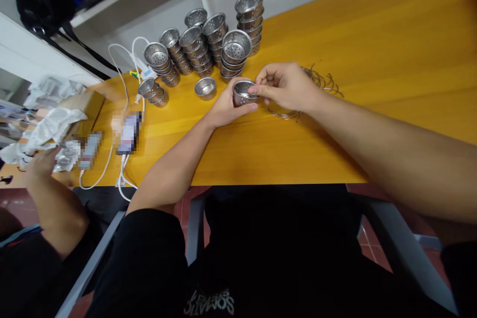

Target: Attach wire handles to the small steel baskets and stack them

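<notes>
A small perforated metal strainer basket [244,99] is held just above the table, mouth up, in my left hand [227,107], its fingers and thumb wrapped round the side. My right hand [283,84] is closed in a pinch at the basket's right rim. Whatever lies between its thumb and forefinger is too small to make out. Beneath and behind that hand lies a loose heap of bent metal wires [322,81], partly hidden by it. A single strainer basket [205,89] stands on the table left of my left hand.
Several stacks of strainer baskets [236,47] line the table's back edge, with a short stack [151,90] farther left. Two phones, one of them a dark phone [129,133], lie left with white cables. Another person's hand [42,161] is by plastic bags [55,124] at far left.
</notes>
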`<state>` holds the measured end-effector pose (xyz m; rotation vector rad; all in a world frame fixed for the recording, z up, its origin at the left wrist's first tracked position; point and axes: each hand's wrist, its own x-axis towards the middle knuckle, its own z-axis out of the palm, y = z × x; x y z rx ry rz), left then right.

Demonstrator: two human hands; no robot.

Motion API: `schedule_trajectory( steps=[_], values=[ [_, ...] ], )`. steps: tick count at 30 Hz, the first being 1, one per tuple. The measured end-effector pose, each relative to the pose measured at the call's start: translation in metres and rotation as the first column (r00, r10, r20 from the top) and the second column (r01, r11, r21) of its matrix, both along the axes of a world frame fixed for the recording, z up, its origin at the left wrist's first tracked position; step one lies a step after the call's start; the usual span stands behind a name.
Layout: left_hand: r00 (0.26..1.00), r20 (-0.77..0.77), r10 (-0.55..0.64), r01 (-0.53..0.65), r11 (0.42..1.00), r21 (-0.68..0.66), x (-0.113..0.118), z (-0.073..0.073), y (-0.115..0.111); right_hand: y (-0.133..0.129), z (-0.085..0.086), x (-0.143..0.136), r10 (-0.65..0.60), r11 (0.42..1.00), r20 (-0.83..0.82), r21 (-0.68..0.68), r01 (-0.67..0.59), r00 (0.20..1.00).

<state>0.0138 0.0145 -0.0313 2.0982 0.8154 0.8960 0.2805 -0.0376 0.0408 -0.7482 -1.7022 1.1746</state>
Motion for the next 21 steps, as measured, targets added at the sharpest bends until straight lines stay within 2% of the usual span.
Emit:
schedule_trajectory(
  steps=[5, 14, 21],
  values=[
    [1.000, -0.007, -0.021, 0.022, 0.999, 0.030, -0.001, -0.001, 0.000, -0.001, -0.001, 0.000, 0.002, 1.000, -0.004, 0.001, -0.002, 1.000],
    [1.000, 0.013, 0.008, -0.008, 1.000, 0.007, 0.002, 0.011, -0.007, 0.002, -0.003, 0.001, -0.005, 1.000, 0.022, 0.016, 0.004, 1.000],
    [1.000, 0.005, -0.008, 0.008, 1.000, 0.021, 0.002, 0.007, -0.005, -0.005, -0.001, 0.001, -0.015, 1.000, -0.010, -0.007, 0.015, 1.000]
  ],
)
